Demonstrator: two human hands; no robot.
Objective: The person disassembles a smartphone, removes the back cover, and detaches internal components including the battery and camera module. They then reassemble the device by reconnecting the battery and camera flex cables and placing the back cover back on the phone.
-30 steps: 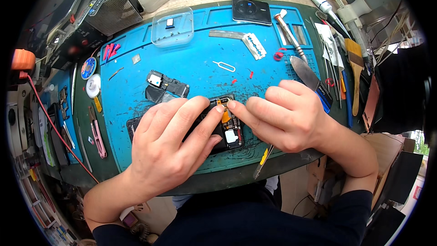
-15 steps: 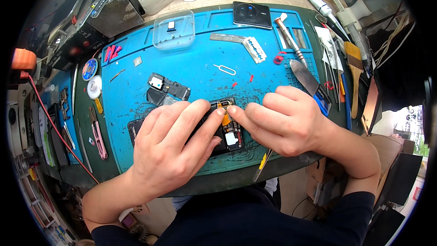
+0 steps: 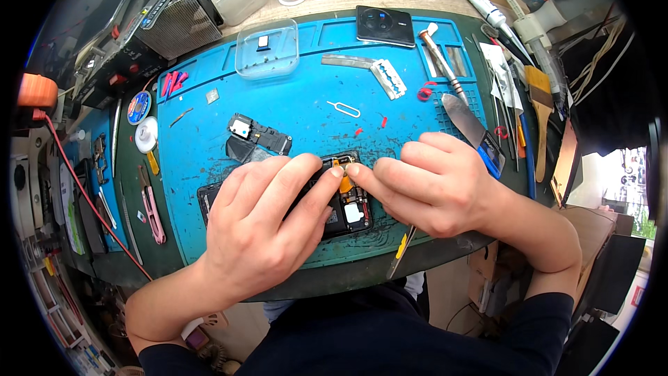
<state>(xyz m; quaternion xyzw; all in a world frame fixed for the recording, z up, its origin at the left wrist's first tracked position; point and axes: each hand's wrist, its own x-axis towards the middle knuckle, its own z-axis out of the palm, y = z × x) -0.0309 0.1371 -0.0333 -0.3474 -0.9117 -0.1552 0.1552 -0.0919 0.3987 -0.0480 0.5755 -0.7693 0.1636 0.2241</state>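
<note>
A phone with its back off (image 3: pixel 334 226) lies on the blue mat (image 3: pixel 278 104), dark battery area and inner parts exposed. Across its upper inside runs an orange flex cable (image 3: pixel 346 184). My left hand (image 3: pixel 268 219) lies over the phone's middle, hiding much of it; the fingers are stretched out, one fingertip on the cable. From the right, one fingertip of my right hand (image 3: pixel 438 188) presses beside it, nearly meeting the left one. Its other fingers are curled, and slim tweezers with a yellow mark (image 3: pixel 401 247) stick out beneath them toward me; the grip itself is hidden.
Beyond the hands lie a black phone part (image 3: pixel 259 136), a SIM pin (image 3: pixel 344 108), a razor blade (image 3: pixel 388 78) and a clear box (image 3: pixel 268 49). A broad blade (image 3: pixel 466 122) and a brush (image 3: pixel 541 101) are at right. Pink-handled pliers (image 3: pixel 151 212) lie left.
Both hands stay at the same spot, with the fingertips still on the orange flex cable. The whole view has shifted very slightly; nothing on the mat has visibly moved.
</note>
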